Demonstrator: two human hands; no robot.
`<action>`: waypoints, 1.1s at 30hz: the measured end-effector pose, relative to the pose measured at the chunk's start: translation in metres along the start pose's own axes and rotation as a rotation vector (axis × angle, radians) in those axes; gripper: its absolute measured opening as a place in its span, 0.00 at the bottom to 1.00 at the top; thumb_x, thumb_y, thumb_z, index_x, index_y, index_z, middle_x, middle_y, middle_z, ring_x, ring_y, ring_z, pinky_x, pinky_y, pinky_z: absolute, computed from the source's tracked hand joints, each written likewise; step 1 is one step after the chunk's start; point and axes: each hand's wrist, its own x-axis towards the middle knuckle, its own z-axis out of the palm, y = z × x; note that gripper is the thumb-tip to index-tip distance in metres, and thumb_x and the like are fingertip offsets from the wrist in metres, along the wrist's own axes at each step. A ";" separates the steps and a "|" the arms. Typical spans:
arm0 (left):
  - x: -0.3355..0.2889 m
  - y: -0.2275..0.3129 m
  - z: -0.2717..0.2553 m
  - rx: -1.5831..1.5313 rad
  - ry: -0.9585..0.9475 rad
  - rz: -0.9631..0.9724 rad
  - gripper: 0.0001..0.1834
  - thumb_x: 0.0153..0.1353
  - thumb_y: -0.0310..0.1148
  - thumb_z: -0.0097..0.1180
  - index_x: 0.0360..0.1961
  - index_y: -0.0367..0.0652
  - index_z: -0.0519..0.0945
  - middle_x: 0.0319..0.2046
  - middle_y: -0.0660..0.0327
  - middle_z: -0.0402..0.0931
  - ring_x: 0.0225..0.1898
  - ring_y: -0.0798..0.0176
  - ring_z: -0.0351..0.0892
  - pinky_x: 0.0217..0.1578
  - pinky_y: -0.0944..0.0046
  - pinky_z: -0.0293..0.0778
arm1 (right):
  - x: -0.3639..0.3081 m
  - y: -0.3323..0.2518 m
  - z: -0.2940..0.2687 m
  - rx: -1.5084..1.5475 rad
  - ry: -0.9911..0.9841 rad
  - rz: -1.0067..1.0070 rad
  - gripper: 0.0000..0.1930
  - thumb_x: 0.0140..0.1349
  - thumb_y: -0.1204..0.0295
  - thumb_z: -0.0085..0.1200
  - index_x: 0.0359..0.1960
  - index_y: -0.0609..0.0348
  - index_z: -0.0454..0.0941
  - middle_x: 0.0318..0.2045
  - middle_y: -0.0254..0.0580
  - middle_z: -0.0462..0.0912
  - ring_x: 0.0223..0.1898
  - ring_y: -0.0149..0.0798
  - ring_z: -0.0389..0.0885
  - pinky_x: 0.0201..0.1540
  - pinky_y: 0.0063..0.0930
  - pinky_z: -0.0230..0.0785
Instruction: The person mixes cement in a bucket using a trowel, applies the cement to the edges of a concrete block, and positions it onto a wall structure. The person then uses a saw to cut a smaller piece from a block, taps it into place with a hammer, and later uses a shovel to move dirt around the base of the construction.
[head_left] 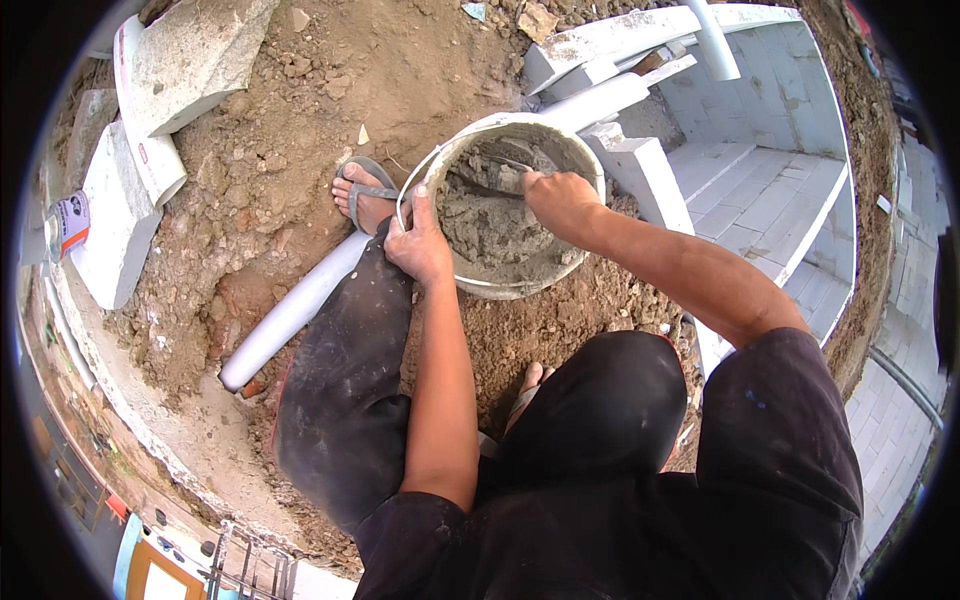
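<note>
Black trousers (592, 410) up close, knees apart, and beyond them two hands at work over brown soil (245, 190). Left hand (418, 245) sits at the left rim of a white bucket (515, 290), thumb up, fingers curled; can't tell whether they grip it. Right hand (562, 205) is closed round a trowel (500, 172), handle hidden in the fist, blade down in grey mortar (487, 230) toward the bucket's far side. Just left of that rim, a sandalled foot (368, 200), and a pale pipe (295, 305) slanting across soil. Farther out, concrete slabs (115, 225) and a tin (68, 228) near the soil's left edge; rightward, a grey block-built basin (745, 205).
</note>
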 end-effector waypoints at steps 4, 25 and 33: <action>0.013 0.000 -0.025 0.091 -0.018 0.015 0.28 0.64 0.52 0.64 0.37 0.29 0.88 0.30 0.46 0.87 0.31 0.50 0.85 0.40 0.54 0.77 | -0.054 -0.011 -0.089 0.033 -0.145 -0.074 0.13 0.67 0.76 0.49 0.50 0.70 0.68 0.36 0.55 0.87 0.37 0.54 0.89 0.44 0.41 0.83; 0.006 -0.005 -0.008 0.159 -0.013 0.009 0.29 0.63 0.52 0.65 0.37 0.28 0.87 0.33 0.44 0.87 0.33 0.45 0.85 0.41 0.50 0.77 | -0.077 -0.062 0.044 2.731 -0.486 0.181 0.18 0.78 0.58 0.43 0.43 0.62 0.74 0.18 0.27 0.66 0.13 0.22 0.65 0.11 0.15 0.60; 0.002 0.007 -0.010 0.051 -0.055 -0.034 0.24 0.63 0.46 0.67 0.36 0.28 0.86 0.31 0.52 0.87 0.32 0.59 0.85 0.38 0.60 0.78 | -0.079 0.006 -0.024 1.505 -0.291 0.372 0.24 0.78 0.53 0.40 0.41 0.66 0.76 0.16 0.35 0.70 0.15 0.32 0.74 0.20 0.27 0.70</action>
